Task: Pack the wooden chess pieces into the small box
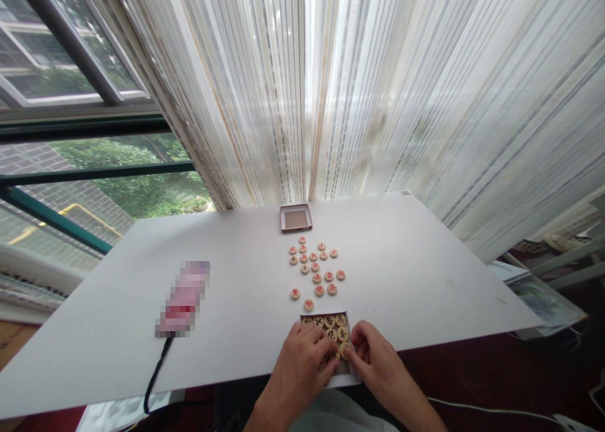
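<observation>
A shallow box (348, 378) at the table's front edge holds rows of round wooden Chinese chess pieces with black characters. My left hand (305, 356) lies over the left part of the box, its fingers bent down among the pieces; whatever is under the fingertips is hidden. At the box's right side is my right hand (378, 359), thumb and fingers drawn together at a chess piece (346, 351) in the near right of the box. Beyond the box, several red-marked pieces (317, 279) and a couple of black-marked ones (305, 268) lie loose, characters up.
An open box lid (296, 219) lies at the back of the white table (416, 280). To the left is a pixelated pink object (184, 299) with a black cable (155, 375) running off the front edge. A striped curtain (331, 104) hangs behind the table, beside a window.
</observation>
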`<state>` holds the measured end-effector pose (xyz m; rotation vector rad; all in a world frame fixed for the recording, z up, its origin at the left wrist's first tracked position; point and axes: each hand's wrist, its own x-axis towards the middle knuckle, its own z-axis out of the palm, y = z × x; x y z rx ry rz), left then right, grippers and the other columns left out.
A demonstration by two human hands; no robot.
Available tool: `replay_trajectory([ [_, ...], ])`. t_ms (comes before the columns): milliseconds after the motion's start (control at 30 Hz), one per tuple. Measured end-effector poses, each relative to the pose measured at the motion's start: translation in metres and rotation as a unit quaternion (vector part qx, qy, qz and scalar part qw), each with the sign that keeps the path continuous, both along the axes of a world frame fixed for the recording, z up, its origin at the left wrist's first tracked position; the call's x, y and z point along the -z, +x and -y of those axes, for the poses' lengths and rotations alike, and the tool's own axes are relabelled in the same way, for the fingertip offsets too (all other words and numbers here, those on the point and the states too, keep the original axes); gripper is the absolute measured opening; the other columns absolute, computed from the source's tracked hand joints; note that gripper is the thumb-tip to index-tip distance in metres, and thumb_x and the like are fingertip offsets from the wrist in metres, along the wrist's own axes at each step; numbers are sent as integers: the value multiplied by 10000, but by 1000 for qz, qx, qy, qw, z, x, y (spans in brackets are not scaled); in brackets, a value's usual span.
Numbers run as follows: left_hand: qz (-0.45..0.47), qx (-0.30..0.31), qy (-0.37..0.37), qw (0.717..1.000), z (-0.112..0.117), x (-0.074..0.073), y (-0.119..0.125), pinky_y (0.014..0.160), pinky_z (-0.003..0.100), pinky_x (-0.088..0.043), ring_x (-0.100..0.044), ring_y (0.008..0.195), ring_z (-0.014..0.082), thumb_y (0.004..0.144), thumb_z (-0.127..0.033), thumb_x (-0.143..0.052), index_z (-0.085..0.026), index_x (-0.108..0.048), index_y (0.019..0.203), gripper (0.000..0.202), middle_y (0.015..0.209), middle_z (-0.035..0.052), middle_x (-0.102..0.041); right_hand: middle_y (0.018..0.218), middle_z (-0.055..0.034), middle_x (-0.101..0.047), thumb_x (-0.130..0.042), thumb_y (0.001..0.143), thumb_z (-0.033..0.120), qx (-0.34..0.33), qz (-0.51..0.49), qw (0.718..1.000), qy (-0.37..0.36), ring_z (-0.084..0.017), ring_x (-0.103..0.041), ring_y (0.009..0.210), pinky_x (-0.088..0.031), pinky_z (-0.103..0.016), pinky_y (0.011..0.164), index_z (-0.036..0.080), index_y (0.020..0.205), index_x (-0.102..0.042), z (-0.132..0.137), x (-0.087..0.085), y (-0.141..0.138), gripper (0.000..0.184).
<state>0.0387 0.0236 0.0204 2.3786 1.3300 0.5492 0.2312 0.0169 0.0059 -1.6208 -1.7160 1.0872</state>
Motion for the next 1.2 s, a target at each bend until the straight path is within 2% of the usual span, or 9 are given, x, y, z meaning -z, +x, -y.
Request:
replay_trajectory([
  [267, 9, -5, -11, 1000, 0, 0, 0, 829, 373, -391, -607, 887, 214, 800, -183, -751, -245, -654, 924, 169, 914, -7, -680, 775, 19, -568, -572, 824, 158, -25, 21, 999, 12, -152, -544, 687, -443, -253, 641, 216, 885, -498, 4, -2, 3, 112],
  [633, 33, -3, -42, 999, 0, -4, -3, 837, 386, -408, -623, 899, 224, 806, -195, -765, -256, -664, 956, 190, 947, -10, -709, 918, -11, -565, -520, 878, 152, -51, 20, 998, 41, -147, -576, 719, -488, -265, 716, 225, 991, -550, 8, -2, 3, 138],
  [867, 68, -49, -11, 996, -7, -11, -26, 827, 385, -467, -622, 905, 225, 893, -177, -648, -252, -665, 969, 108, 955, 18, -696, 825, 5, -562, -528, 894, 211, -15, 40, 999, 32, -150, -560, 646, -486, -274, 651, 231, 989, -575, 2, -6, 2, 108],
  [967, 108, -83, 1, 991, -11, -9, -40, 853, 374, -502, -621, 924, 209, 934, -223, -596, -254, -647, 1054, 134, 1061, 41, -665, 893, -9, -560, -547, 893, 236, -5, 46, 998, 37, -155, -578, 687, -501, -289, 690, 238, 1079, -576, -1, -10, 1, 188],
  [1067, 139, -114, -16, 984, -9, -1, -48, 844, 356, -538, -627, 845, 171, 946, -258, -578, -261, -598, 1164, 218, 1202, 56, -605, 1027, -30, -539, -619, 847, 239, -13, 45, 998, 34, -164, -610, 775, -520, -300, 764, 264, 1189, -562, 0, -14, -1, 348],
  [1200, 162, -124, -56, 977, -4, 10, -48, 822, 340, -569, -637, 777, 146, 957, -273, -553, -262, -536, 1245, 288, 1267, 71, -563, 1116, -34, -511, -677, 785, 203, -18, 35, 999, 15, -164, -632, 818, -533, -293, 795, 285, 1179, -578, 0, -11, -7, 415],
])
